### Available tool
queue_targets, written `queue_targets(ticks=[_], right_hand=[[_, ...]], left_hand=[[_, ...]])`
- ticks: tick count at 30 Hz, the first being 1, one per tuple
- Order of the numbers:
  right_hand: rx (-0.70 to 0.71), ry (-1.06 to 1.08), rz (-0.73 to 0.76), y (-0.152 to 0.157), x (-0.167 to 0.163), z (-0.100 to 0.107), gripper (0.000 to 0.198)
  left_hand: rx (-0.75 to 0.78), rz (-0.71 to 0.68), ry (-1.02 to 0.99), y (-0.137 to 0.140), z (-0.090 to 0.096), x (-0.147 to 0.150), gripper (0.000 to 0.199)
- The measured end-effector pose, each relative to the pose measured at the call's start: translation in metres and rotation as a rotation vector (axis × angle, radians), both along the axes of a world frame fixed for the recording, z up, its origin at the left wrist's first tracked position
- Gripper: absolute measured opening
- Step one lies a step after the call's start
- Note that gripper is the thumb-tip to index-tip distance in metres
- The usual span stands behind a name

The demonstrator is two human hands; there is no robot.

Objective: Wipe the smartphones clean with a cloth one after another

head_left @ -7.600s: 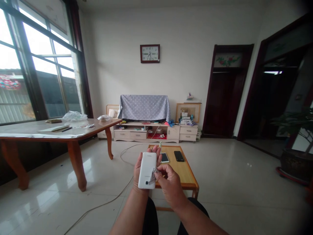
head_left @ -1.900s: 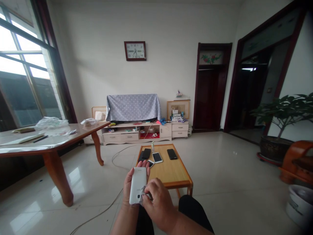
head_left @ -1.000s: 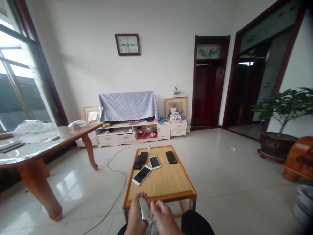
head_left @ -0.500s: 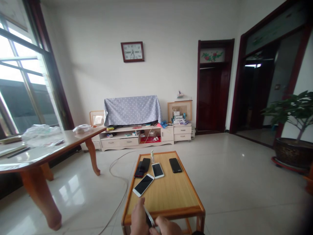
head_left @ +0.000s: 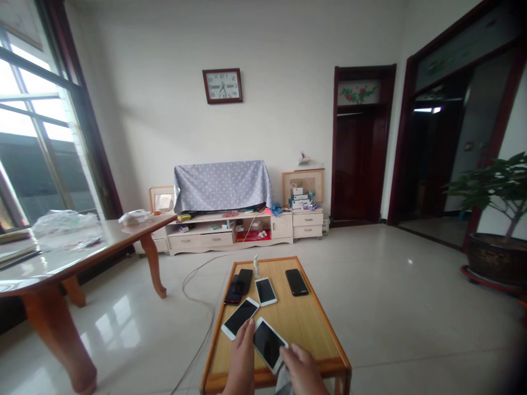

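Observation:
A white-framed smartphone (head_left: 269, 344) with a dark screen is held face up and tilted over the near part of the small wooden table (head_left: 307, 329). My left hand (head_left: 242, 354) is closed at the phone's left edge. At its lower right edge, the thumb and fingers of my right hand (head_left: 301, 366) pinch it. Just beyond my left hand lies another white smartphone (head_left: 240, 318). Farther back is a smaller white smartphone (head_left: 265, 291). Two dark phones overlap at the left, the rear one a black phone (head_left: 246, 280). Another black phone (head_left: 296, 282) lies at the right.
A small clear pump bottle (head_left: 256, 267) stands at the table's far edge. To the left is a larger table (head_left: 135, 230) with plastic bags (head_left: 63, 222). A cable (head_left: 209, 323) runs along the floor. A low TV cabinet (head_left: 201, 240) and a potted plant (head_left: 500, 255) stand farther off.
The phone in my hands has come up from a low, edge-on position and turned so its screen shows. My right hand has shifted right along with it. The phones on the table stay put.

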State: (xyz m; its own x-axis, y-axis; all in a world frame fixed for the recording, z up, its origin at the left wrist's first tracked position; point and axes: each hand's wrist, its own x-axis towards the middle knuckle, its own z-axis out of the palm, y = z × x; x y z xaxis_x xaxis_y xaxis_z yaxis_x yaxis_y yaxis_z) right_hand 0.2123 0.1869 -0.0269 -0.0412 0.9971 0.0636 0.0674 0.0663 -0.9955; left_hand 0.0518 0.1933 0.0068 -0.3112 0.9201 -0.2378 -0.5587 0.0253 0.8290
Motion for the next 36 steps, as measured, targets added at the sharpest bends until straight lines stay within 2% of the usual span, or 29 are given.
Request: queue_targets(ticks=[2, 4, 9, 13, 17, 24, 36], right_hand=[[-0.048, 0.116, 0.004, 0.011, 0.006, -0.005, 0.049], [-0.083, 0.186, -0.022, 0.021, 0.012, -0.012, 0.047], [-0.233, 0.433, -0.179, 0.048, 0.022, -0.025, 0.045], [-0.268, 0.496, -0.249, 0.081, 0.032, -0.029, 0.042], [-0.273, 0.497, -0.304, 0.120, 0.042, -0.037, 0.040], [-0.333, 0.504, -0.402, 0.179, 0.049, -0.053, 0.030], [-0.543, 0.462, -0.500, 0.229, 0.048, -0.057, 0.023]], left_hand=[[0.022, 0.102, 0.193, 0.006, -0.008, -0.005, 0.028], [0.069, 0.131, 0.424, 0.013, -0.022, -0.010, 0.027], [0.103, 0.115, 1.194, 0.031, -0.058, -0.023, 0.040], [0.134, 0.012, 1.551, 0.040, -0.063, -0.023, 0.037], [0.074, -0.026, 1.693, 0.043, -0.059, -0.018, 0.036], [0.048, -0.086, 1.802, 0.044, -0.055, -0.014, 0.034], [-0.006, -0.168, 1.807, 0.050, -0.050, -0.011, 0.032]])
